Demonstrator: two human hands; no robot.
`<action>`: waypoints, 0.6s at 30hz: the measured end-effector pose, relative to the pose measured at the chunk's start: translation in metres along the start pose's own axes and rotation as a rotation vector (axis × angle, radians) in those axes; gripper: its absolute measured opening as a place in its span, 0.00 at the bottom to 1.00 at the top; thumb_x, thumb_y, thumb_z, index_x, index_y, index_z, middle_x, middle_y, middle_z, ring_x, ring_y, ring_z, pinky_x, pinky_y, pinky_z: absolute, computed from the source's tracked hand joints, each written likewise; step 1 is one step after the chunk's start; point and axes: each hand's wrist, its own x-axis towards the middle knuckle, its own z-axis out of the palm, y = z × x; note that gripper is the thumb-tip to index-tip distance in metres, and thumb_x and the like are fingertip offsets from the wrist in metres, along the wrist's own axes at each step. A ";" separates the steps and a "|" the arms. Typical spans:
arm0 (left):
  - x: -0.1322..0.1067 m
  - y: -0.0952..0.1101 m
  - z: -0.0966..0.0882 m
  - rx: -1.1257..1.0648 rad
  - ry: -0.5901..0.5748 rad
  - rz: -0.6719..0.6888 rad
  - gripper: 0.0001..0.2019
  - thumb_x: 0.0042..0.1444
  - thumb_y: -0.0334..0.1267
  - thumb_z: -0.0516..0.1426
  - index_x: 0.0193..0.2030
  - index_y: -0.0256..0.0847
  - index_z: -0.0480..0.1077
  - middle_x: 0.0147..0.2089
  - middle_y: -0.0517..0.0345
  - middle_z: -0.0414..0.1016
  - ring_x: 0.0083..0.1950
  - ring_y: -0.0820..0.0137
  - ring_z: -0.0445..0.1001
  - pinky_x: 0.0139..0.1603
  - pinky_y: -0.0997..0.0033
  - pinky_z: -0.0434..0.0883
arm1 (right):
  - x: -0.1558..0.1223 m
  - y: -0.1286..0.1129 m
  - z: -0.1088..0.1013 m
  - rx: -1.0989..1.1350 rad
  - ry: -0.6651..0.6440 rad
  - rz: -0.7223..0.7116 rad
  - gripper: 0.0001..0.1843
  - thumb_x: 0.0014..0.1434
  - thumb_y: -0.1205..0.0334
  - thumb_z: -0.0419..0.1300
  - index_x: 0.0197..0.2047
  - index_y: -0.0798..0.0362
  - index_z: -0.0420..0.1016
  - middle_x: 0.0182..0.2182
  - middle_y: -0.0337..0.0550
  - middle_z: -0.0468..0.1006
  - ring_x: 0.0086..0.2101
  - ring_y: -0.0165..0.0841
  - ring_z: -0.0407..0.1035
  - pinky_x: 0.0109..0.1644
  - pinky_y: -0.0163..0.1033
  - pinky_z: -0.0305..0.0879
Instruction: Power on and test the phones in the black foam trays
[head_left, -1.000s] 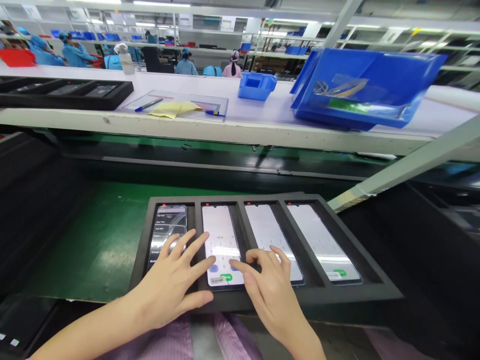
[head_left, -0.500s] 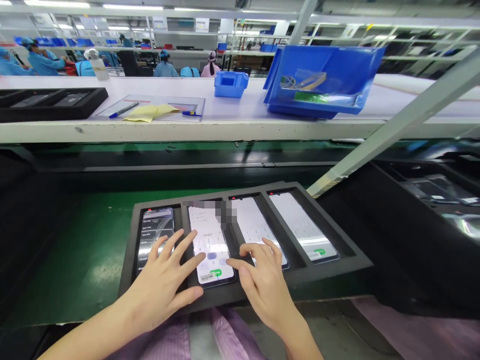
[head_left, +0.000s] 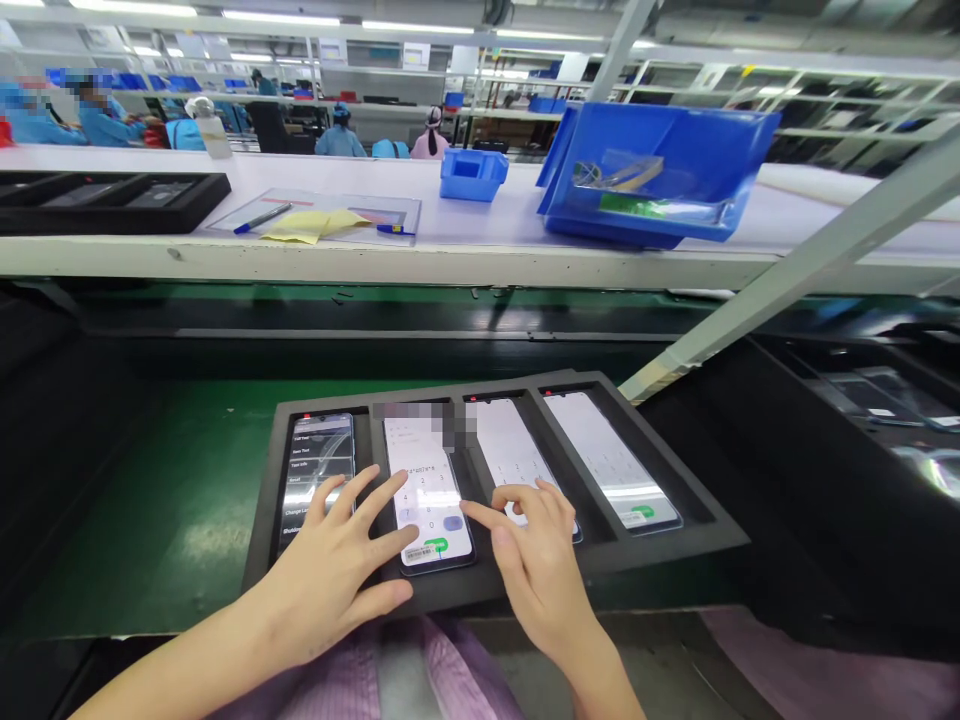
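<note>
A black foam tray (head_left: 457, 592) lies before me, with several smartphones in its slots. My left hand (head_left: 322, 570) is spread over the left side, its fingertips at the lower screen of the second smartphone (head_left: 416, 440), which shows a dial pad with typed symbols. Beside that screen's right edge, the index finger of my right hand (head_left: 540, 560) is stretched out; whether it touches the glass I cannot tell. The leftmost smartphone (head_left: 322, 450) shows a dark text menu, partly hidden by my left hand. White dial pads light the third smartphone (head_left: 501, 430) and the rightmost smartphone (head_left: 604, 450).
The tray rests on a green surface (head_left: 180, 480). A white shelf ahead holds a small blue bin (head_left: 472, 173), a larger blue bin (head_left: 667, 165), yellow paper (head_left: 315, 225) and another black tray (head_left: 187, 205). A slanted metal post (head_left: 750, 300) stands at right. People sit far back.
More symbols stand in the second smartphone's number field. My right index finger has moved off the keys to the screen's edge. The whole view has shifted slightly.
</note>
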 end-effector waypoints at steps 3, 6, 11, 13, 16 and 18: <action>-0.003 -0.002 0.000 0.015 0.046 -0.024 0.20 0.61 0.49 0.45 0.59 0.56 0.59 0.66 0.52 0.50 0.64 0.51 0.50 0.53 0.43 0.60 | -0.002 0.006 -0.003 -0.018 0.081 0.031 0.19 0.62 0.69 0.42 0.45 0.50 0.72 0.35 0.41 0.63 0.38 0.30 0.59 0.55 0.48 0.48; -0.003 -0.002 0.001 0.009 0.051 -0.021 0.20 0.61 0.49 0.45 0.59 0.56 0.59 0.66 0.52 0.50 0.65 0.51 0.49 0.53 0.43 0.60 | -0.003 0.009 -0.004 -0.022 0.096 0.070 0.19 0.62 0.69 0.43 0.44 0.50 0.73 0.35 0.41 0.63 0.37 0.31 0.59 0.54 0.48 0.49; 0.000 -0.001 0.002 -0.019 -0.012 0.002 0.17 0.60 0.51 0.46 0.54 0.58 0.65 0.66 0.54 0.51 0.63 0.50 0.52 0.53 0.41 0.59 | -0.005 0.009 -0.004 -0.007 0.086 0.056 0.19 0.61 0.69 0.43 0.44 0.50 0.73 0.35 0.41 0.64 0.37 0.30 0.60 0.54 0.48 0.49; 0.000 -0.001 0.002 -0.013 -0.007 0.000 0.18 0.60 0.51 0.46 0.55 0.58 0.64 0.66 0.55 0.52 0.64 0.51 0.52 0.54 0.42 0.59 | -0.006 0.010 -0.005 0.007 0.118 0.057 0.19 0.61 0.70 0.43 0.43 0.50 0.73 0.34 0.40 0.65 0.36 0.30 0.61 0.54 0.48 0.49; -0.002 -0.004 0.003 0.018 0.045 0.006 0.20 0.61 0.48 0.46 0.59 0.57 0.59 0.66 0.55 0.51 0.64 0.53 0.51 0.54 0.46 0.59 | -0.006 0.008 -0.005 0.038 0.211 0.068 0.19 0.60 0.71 0.43 0.40 0.51 0.74 0.31 0.39 0.65 0.34 0.28 0.61 0.53 0.46 0.51; -0.008 -0.007 0.003 0.029 0.083 0.005 0.20 0.61 0.46 0.46 0.61 0.58 0.57 0.67 0.56 0.51 0.64 0.54 0.52 0.55 0.47 0.59 | -0.006 0.003 -0.002 0.052 0.279 0.089 0.19 0.60 0.70 0.42 0.38 0.51 0.75 0.29 0.38 0.66 0.33 0.28 0.62 0.52 0.44 0.52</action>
